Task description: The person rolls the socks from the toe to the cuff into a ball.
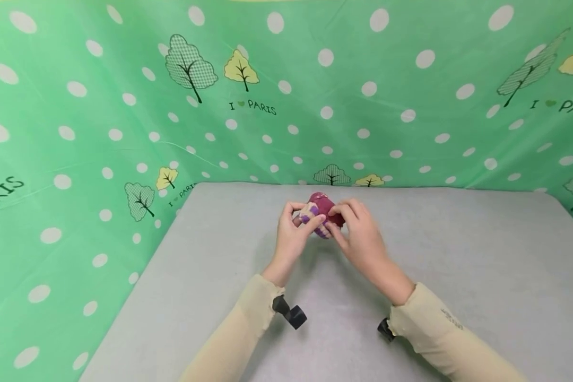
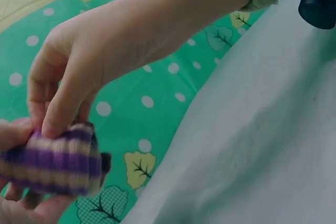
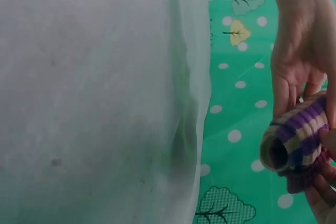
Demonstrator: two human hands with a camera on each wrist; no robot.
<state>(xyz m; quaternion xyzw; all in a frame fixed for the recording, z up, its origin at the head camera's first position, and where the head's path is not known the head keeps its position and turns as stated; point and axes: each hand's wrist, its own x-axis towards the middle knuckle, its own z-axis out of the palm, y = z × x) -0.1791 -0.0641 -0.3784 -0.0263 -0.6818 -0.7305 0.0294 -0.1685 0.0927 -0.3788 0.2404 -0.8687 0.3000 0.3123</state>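
Observation:
Both hands hold a small knitted piece point(image 1: 323, 206), part plain maroon and part striped in purple and beige. In the head view it is up off the table, near its far side. My left hand point(image 1: 293, 233) pinches the striped part, its thumb lying across the front. From the other side my right hand point(image 1: 363, 239) grips the maroon part between thumb and fingers. The right wrist view shows the striped knit point(image 3: 302, 132) as a tube with a dark round opening facing the camera. In the left wrist view the stripes point(image 2: 58, 163) are slightly blurred, with fingers of both hands around them.
A grey-covered table point(image 1: 196, 276) lies under the arms. Behind it and along the left hangs a green curtain point(image 1: 267, 63) with white dots and trees. Black wrist mounts point(image 1: 291, 313) stick out from the cream sleeves point(image 1: 241, 329).

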